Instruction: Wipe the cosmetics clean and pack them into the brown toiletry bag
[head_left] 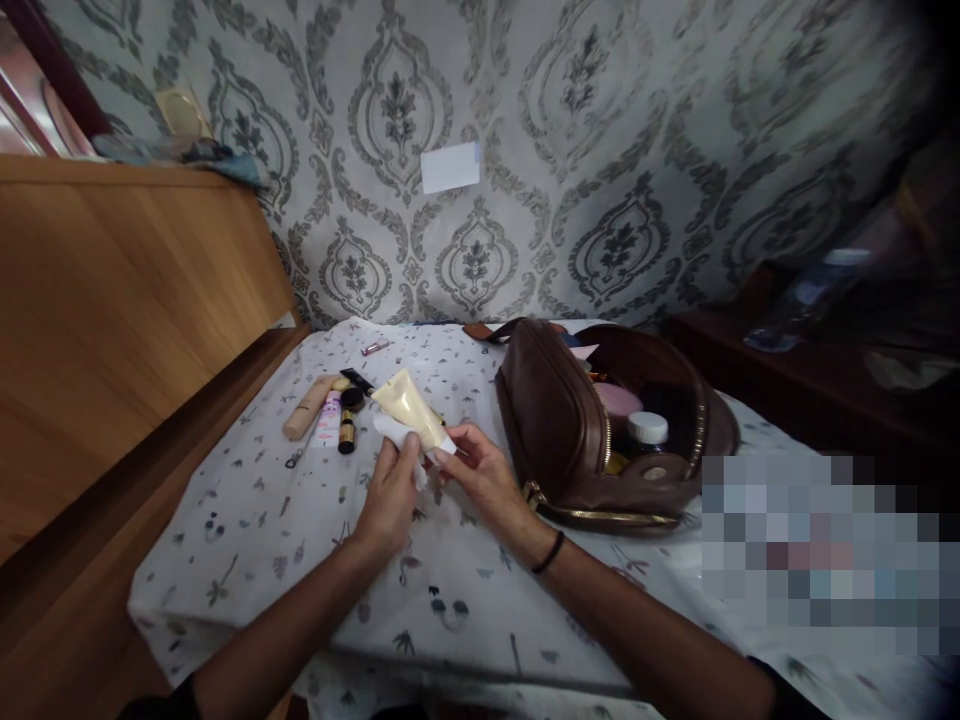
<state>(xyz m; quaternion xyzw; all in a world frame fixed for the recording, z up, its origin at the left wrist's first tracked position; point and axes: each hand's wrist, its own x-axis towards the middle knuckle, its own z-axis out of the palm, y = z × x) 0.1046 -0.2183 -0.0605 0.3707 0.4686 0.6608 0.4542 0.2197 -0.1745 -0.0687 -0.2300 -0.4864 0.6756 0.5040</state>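
Observation:
My right hand point(480, 465) grips a pale yellow squeeze tube point(411, 405) by its white cap end, the flat end pointing up and left. My left hand point(394, 485) pinches a white wipe or tissue point(396, 432), pressed close against the tube's lower side. Left of my hands lie a beige tube point(307, 408), a white and pink packet point(328, 420), a small black and gold bottle point(346, 432) and a round black-lidded item point(352, 400). To the right stands an unzipped brown leather bag point(551, 410) holding a white-capped bottle point(647, 428) and a pink item point(616, 400).
A patterned white cloth point(262, 530) covers the table. A small pink tube point(375, 347) lies near the back. The wooden cabinet point(135, 300) borders the left side, and a clear plastic bottle point(810, 300) lies on a dark surface at right. Patterned wallpaper point(480, 260) rises behind.

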